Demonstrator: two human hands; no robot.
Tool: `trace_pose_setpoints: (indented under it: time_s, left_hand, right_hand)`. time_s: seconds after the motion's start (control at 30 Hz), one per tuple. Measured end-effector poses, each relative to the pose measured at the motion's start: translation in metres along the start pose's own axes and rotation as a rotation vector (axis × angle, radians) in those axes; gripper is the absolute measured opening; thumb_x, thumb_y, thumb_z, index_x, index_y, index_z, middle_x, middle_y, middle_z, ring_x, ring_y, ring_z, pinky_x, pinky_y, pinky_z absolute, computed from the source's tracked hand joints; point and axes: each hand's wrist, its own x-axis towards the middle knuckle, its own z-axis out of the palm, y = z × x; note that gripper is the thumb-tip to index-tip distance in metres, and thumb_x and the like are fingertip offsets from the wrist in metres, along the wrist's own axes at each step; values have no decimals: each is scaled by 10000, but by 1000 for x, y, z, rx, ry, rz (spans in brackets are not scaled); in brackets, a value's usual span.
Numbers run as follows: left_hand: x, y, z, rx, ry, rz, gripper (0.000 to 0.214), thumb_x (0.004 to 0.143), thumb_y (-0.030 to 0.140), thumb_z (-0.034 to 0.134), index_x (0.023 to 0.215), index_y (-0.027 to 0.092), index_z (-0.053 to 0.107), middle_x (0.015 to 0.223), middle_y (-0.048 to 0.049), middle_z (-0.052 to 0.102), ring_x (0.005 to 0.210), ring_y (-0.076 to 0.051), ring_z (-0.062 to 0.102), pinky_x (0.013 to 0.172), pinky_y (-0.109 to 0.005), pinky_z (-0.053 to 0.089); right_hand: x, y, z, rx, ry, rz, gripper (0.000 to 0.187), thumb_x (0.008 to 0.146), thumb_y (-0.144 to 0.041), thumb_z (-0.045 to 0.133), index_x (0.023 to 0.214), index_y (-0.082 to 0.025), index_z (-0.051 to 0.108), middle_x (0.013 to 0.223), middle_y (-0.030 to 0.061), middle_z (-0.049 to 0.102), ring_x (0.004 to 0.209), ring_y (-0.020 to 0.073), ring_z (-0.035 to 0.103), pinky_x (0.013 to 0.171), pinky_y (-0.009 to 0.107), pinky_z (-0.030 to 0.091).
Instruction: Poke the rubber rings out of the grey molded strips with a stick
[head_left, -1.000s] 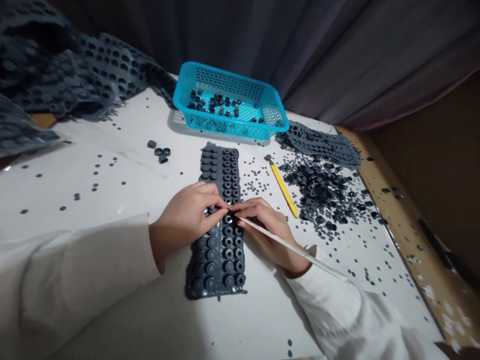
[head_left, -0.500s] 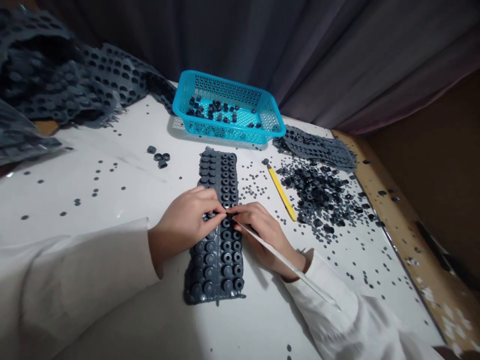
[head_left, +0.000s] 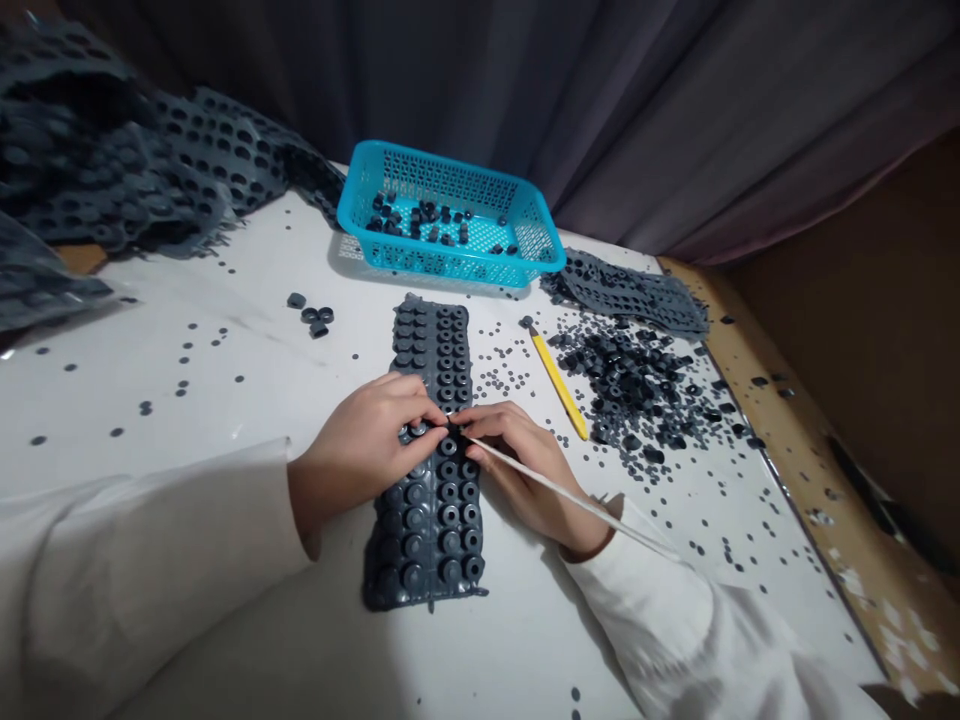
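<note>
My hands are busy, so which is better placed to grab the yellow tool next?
Likely your right hand: it's nearer the yellow tool, right of the dark sheet, though it holds a thin white strip. Your left hand is farther.

one head-worn camera looks forward and down, close over the smooth white tabletop [head_left: 300,640] toward dark draped fabric [head_left: 465,75].

- The left forearm [head_left: 161,555], covered down to the wrist, is extending from the lower left.
- The right forearm [head_left: 667,615], also covered, is slanting up from the lower right.
- The left hand [head_left: 371,430] is keeping thumb and forefinger close together.
- The right hand [head_left: 529,465] is curving its fingers, their tips pointing toward the left ones.
</note>
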Motion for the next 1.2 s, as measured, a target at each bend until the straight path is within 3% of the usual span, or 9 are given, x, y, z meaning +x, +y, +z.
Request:
trace_pose_setpoints:
  time_s: [0.47,1.2]
  left_hand:
    - [0,0,0,-11,-22,-37,156,848,205,546,798,162,688,769,-27,591,776,-174,553,689,-300,433]
    - [0,1,-1,4,-45,-37,145,851,196,548,807,169,684,783,-25,599,798,-179,555,707,-299,429]
  right_hand:
    - [-1,1,-1,95,-22,58,58,914,-215,562,969,-220,578,1141,84,668,1010,188,611,875,357,490]
    - [-1,1,0,58,6,-12,71,924,-232,546,957,-206,604,1095,90,697,967,188,604,844,356,504]
